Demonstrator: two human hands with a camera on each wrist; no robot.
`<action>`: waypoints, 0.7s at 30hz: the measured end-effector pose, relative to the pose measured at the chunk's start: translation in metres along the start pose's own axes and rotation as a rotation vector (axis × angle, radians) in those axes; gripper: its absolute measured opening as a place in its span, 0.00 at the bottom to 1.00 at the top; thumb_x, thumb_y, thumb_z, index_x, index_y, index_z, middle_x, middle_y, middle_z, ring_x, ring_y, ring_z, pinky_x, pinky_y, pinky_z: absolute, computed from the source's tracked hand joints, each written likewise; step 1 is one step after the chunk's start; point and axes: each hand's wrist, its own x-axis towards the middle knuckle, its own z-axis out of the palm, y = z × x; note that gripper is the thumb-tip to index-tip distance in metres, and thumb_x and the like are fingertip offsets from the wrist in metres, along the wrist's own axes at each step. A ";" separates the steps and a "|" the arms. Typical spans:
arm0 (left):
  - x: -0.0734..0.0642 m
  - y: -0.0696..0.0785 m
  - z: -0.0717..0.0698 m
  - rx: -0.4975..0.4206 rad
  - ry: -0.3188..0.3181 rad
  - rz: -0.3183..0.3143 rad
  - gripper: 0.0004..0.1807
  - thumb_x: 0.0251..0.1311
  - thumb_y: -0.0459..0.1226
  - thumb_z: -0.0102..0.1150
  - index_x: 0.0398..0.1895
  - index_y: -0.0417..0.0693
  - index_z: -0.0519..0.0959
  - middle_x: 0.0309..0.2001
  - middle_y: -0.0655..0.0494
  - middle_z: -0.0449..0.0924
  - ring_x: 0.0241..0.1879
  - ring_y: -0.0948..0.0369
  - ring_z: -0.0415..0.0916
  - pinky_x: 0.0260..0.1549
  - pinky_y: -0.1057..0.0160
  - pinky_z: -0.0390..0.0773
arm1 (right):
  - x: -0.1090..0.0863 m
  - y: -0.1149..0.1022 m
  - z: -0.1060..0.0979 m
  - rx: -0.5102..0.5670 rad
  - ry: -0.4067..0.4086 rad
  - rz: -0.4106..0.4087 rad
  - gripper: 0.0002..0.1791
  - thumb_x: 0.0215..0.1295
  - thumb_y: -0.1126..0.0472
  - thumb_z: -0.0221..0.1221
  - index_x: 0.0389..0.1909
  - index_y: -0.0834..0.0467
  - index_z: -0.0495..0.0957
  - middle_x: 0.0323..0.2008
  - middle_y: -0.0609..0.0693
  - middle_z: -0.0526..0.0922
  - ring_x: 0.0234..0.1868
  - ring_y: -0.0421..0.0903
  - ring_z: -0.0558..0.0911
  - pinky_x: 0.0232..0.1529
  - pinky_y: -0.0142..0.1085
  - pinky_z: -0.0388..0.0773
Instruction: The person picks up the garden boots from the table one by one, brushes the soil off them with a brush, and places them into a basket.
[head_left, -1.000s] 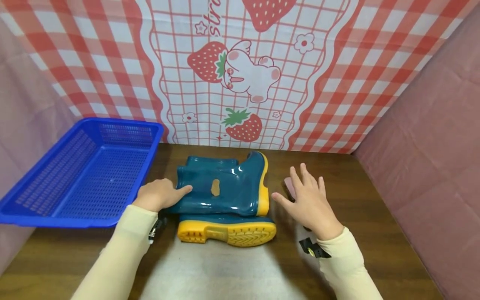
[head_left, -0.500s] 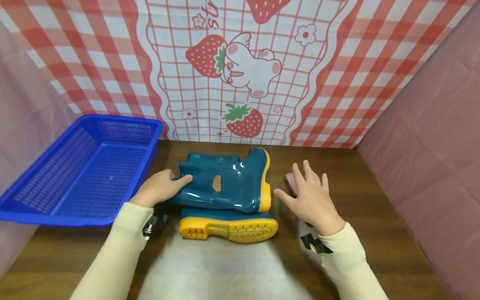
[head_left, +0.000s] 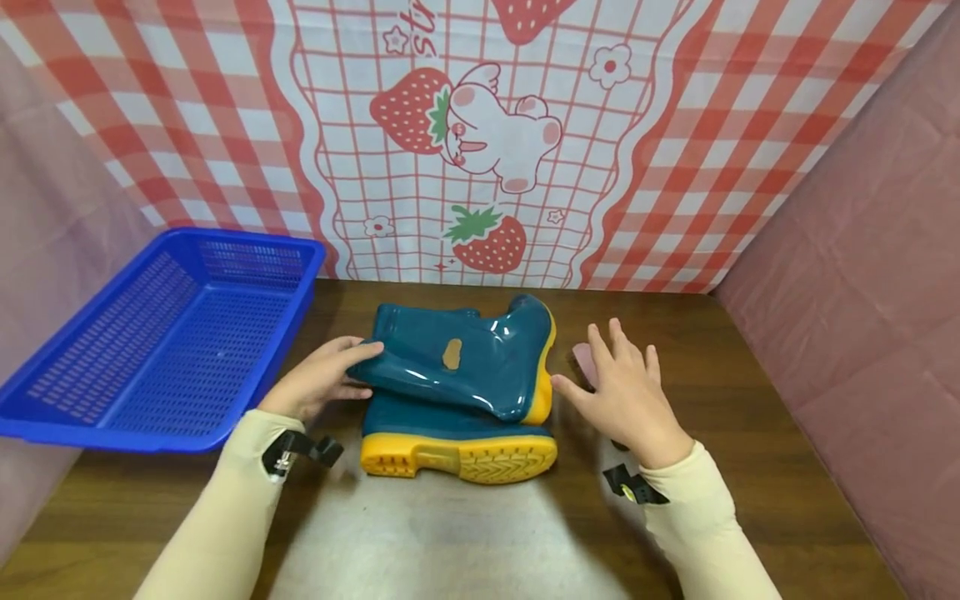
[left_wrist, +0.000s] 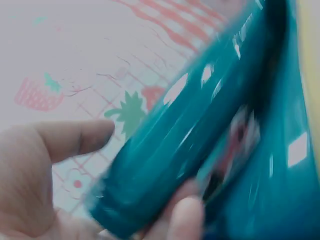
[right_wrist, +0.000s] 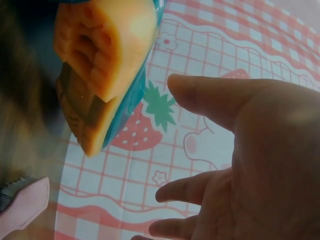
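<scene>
A glossy dark teal rain boot (head_left: 480,367) with a yellow sole lies on its side, overlapping a second rain boot (head_left: 457,458) whose tread faces the near side. My left hand (head_left: 318,379) holds the upper boot by the edge of its shaft, the thumb above and other fingers below. In the left wrist view the boot shaft (left_wrist: 165,155) runs between thumb and fingers, blurred. Spread and straight, the fingers of my right hand (head_left: 622,400) hover just right of the heel, holding nothing. Under that hand lies a pink brush (right_wrist: 27,202), its bristles visible in the right wrist view.
A blue plastic basket (head_left: 255,417) with perforated walls stands on the left of the wooden table (head_left: 750,467). Behind hangs a strawberry-print checked cloth (head_left: 480,233). Pink cloth (head_left: 847,275) walls in both sides.
The upper boot has shifted slightly right and tilted, its near shaft edge raised. Left-hand fingers now show beneath the shaft edge. My right hand has barely moved.
</scene>
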 end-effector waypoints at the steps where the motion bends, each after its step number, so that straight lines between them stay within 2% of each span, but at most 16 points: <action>1: 0.001 -0.001 -0.001 -0.064 -0.017 0.006 0.34 0.76 0.47 0.54 0.72 0.32 0.59 0.50 0.49 0.79 0.44 0.57 0.81 0.46 0.59 0.85 | 0.000 0.000 0.000 -0.001 0.000 0.000 0.55 0.69 0.32 0.59 0.81 0.65 0.50 0.80 0.70 0.46 0.80 0.69 0.48 0.74 0.71 0.32; 3: 0.002 -0.004 -0.001 -0.198 -0.049 0.024 0.25 0.77 0.44 0.53 0.67 0.35 0.67 0.46 0.55 0.82 0.43 0.59 0.82 0.50 0.58 0.83 | 0.000 0.000 0.000 -0.003 -0.003 0.002 0.55 0.69 0.32 0.59 0.81 0.64 0.50 0.80 0.70 0.46 0.80 0.69 0.48 0.74 0.71 0.32; 6: 0.004 -0.006 0.006 -0.451 -0.101 0.048 0.11 0.78 0.39 0.51 0.56 0.45 0.76 0.46 0.58 0.84 0.49 0.59 0.80 0.63 0.53 0.76 | 0.001 0.000 0.000 -0.006 -0.004 0.000 0.55 0.69 0.33 0.59 0.81 0.65 0.51 0.80 0.70 0.47 0.80 0.68 0.48 0.74 0.71 0.33; 8: 0.004 -0.007 0.016 -0.602 -0.129 0.092 0.11 0.78 0.36 0.51 0.56 0.49 0.78 0.51 0.57 0.83 0.55 0.57 0.78 0.71 0.50 0.66 | 0.001 0.001 0.000 -0.006 -0.005 0.000 0.55 0.69 0.33 0.59 0.81 0.65 0.51 0.80 0.70 0.47 0.80 0.68 0.48 0.74 0.71 0.34; 11: 0.003 -0.006 0.036 -0.766 -0.176 0.177 0.20 0.78 0.32 0.49 0.68 0.55 0.71 0.60 0.56 0.77 0.65 0.53 0.70 0.76 0.45 0.55 | 0.001 0.001 0.000 0.000 -0.011 -0.005 0.55 0.68 0.32 0.59 0.81 0.64 0.51 0.80 0.70 0.47 0.80 0.69 0.48 0.73 0.72 0.35; 15: 0.000 0.000 0.068 -0.843 -0.253 0.256 0.33 0.78 0.28 0.44 0.81 0.58 0.54 0.76 0.50 0.63 0.76 0.48 0.56 0.77 0.42 0.50 | 0.001 0.001 0.001 0.013 -0.030 -0.006 0.56 0.68 0.31 0.59 0.82 0.64 0.49 0.80 0.70 0.45 0.79 0.70 0.48 0.73 0.72 0.34; 17: 0.002 0.004 0.084 -0.849 -0.258 0.267 0.35 0.77 0.26 0.43 0.83 0.52 0.50 0.80 0.46 0.55 0.78 0.48 0.52 0.78 0.44 0.50 | 0.001 0.002 0.002 0.019 -0.041 -0.013 0.55 0.69 0.33 0.59 0.82 0.63 0.50 0.81 0.69 0.45 0.79 0.70 0.48 0.74 0.71 0.34; 19: 0.005 0.008 0.100 -0.836 -0.221 0.249 0.36 0.76 0.25 0.45 0.82 0.49 0.50 0.80 0.45 0.53 0.78 0.50 0.53 0.78 0.48 0.50 | 0.002 0.002 0.003 0.021 -0.051 -0.030 0.52 0.71 0.35 0.59 0.81 0.64 0.50 0.81 0.69 0.45 0.79 0.70 0.49 0.74 0.70 0.35; 21: 0.009 0.010 0.112 -0.815 -0.153 0.214 0.36 0.75 0.25 0.48 0.81 0.50 0.50 0.79 0.46 0.54 0.76 0.51 0.55 0.78 0.48 0.50 | 0.003 0.002 0.004 0.025 -0.059 -0.047 0.50 0.72 0.38 0.59 0.81 0.64 0.51 0.81 0.69 0.46 0.79 0.70 0.50 0.74 0.70 0.36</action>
